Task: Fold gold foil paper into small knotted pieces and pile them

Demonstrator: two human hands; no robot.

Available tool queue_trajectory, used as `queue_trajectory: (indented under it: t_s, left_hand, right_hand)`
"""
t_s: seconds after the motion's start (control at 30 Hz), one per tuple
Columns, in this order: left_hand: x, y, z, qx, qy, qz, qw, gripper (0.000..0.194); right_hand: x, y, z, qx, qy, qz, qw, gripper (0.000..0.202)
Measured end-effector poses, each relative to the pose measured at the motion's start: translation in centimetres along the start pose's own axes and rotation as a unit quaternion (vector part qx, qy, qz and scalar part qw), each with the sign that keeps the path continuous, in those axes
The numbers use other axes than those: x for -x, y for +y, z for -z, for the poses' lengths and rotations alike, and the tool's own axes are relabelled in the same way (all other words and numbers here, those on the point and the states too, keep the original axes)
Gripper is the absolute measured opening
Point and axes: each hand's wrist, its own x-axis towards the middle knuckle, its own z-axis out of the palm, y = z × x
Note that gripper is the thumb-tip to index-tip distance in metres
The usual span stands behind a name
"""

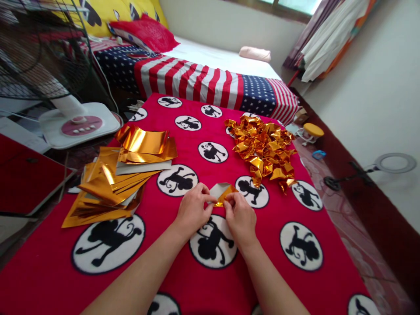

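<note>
Between my two hands lies a partly folded sheet of gold foil paper (224, 190), its pale grey back showing at the top left. My left hand (196, 208) pinches the paper's left side near the lower edge. On the right side, the fingertips of my right hand (240, 216) are closed on the gold part. To the left is a loose stack of flat gold foil sheets (111, 183), some with the grey side up. A heap of folded gold foil pieces (262, 146) sits at the back right of the table.
A red cloth with monkey prints (262, 267) covers the table. Left of it stand a fan with a white base (78, 127) and a red panel (29, 170). A bed (210, 85) lies beyond. At the right are a yellow stool (313, 130) and a ring-shaped stand (395, 162).
</note>
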Motion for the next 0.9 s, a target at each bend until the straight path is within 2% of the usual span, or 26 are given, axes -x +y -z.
queue_trajectory:
  t_s: [0.27, 0.4, 0.53, 0.67, 0.77, 0.9]
  left_hand:
    - [0.0, -0.1, -0.1, -0.010, 0.004, -0.007, 1.000, 0.018]
    - [0.0, -0.5, -0.2, 0.012, 0.007, -0.018, 1.000, 0.018]
    - [-0.1, -1.8, 0.3, 0.090, 0.015, -0.052, 0.994, 0.025]
    - [-0.2, -2.9, 1.4, 0.107, 0.051, -0.089, 0.989, 0.037]
    - [-0.3, -3.3, 2.2, 0.072, 0.054, -0.111, 0.990, 0.035]
    - [0.0, -3.3, 3.0, 0.029, 0.026, -0.129, 0.991, 0.025]
  right_hand:
    - [1.1, 0.2, -0.2, -0.039, 0.027, 0.050, 0.998, 0.010]
    - [1.5, 0.0, -0.3, -0.062, 0.007, 0.097, 0.993, 0.014]
    - [-0.1, 0.0, -0.7, -0.133, -0.005, 0.165, 0.977, 0.026]
    - [-2.9, 0.5, -1.0, -0.238, -0.061, 0.243, 0.938, 0.034]
    - [-4.1, 0.7, -1.1, -0.265, -0.085, 0.259, 0.925, 0.034]
    - [-3.8, 0.6, -1.3, -0.252, -0.074, 0.249, 0.932, 0.029]
